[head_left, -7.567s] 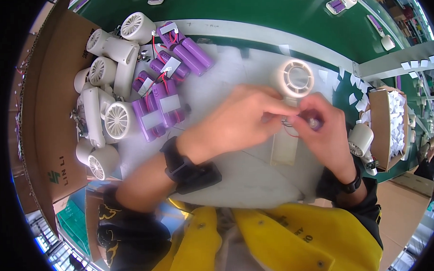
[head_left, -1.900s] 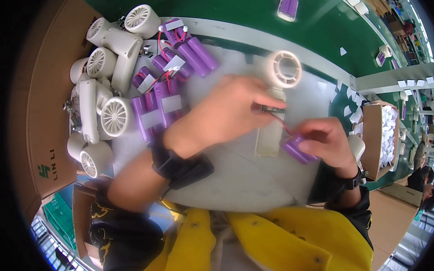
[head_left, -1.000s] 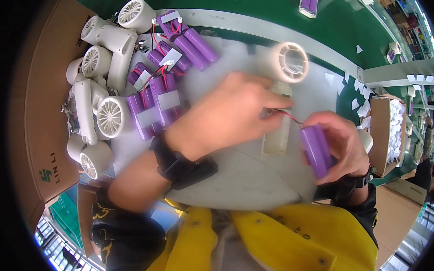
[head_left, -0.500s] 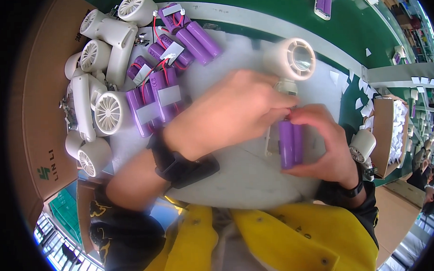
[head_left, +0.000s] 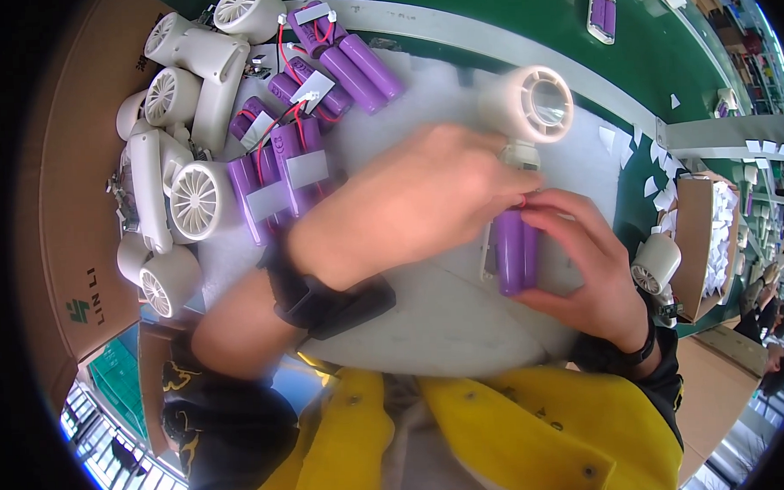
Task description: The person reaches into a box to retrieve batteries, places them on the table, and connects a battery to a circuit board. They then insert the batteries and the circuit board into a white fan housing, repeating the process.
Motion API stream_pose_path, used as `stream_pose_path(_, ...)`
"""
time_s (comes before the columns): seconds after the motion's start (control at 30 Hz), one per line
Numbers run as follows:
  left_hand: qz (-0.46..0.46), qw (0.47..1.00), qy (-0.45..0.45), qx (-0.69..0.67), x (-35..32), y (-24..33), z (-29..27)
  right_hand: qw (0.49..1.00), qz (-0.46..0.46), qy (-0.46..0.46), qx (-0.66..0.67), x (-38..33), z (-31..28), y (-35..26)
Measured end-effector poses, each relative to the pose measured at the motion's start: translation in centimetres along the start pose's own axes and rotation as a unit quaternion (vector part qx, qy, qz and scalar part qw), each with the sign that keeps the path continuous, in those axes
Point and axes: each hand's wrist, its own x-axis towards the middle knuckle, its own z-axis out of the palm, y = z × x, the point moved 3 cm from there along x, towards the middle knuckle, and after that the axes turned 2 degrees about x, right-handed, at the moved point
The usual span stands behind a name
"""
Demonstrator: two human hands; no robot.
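A cream handheld fan housing lies on the white work surface, its round head away from me and its handle partly under my hands. My right hand grips a purple two-cell battery pack between thumb and fingers, over the handle end. Fingers closed in a pinch, my left hand meets the right fingertips at the pack's far end. A bit of red shows there, but what the left fingers hold is hidden.
Several purple battery packs with red and black wires lie at left, beside piled cream fan housings and a cardboard box wall. At right stand another fan housing and a box of white paper pieces. A green conveyor runs behind.
The battery pack in my right hand has shifted slightly up and left, onto the handle. On the green conveyor, the unit with purple cells has moved right and nearer. My left hand stays almost in place.
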Motion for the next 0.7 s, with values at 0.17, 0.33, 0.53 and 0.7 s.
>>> stream_pose_path(0.17, 0.013, 1.0, 0.013, 0.01, -0.56, -0.44, 0.08, 0.999, -0.026, 0.038, -0.015, -0.42, 0.36, 0.16)
stream_pose_path(0.33, 0.037, 0.999, 0.022, 0.008, -0.8, -0.86, 0.11, 0.998, -0.039, 0.042, -0.029, -0.55, 0.31, -0.02)
stream_pose_path(0.53, 0.041, 0.999, -0.004, 0.029, -0.2, -0.37, -0.44, 0.996, -0.038, 0.042, -0.074, -0.32, 0.46, -0.56)
stream_pose_path(0.7, 0.019, 1.0, 0.001, -0.022, -0.27, -0.72, 0.02, 0.993, -0.029, 0.084, -0.072, -0.43, 0.92, -0.38)
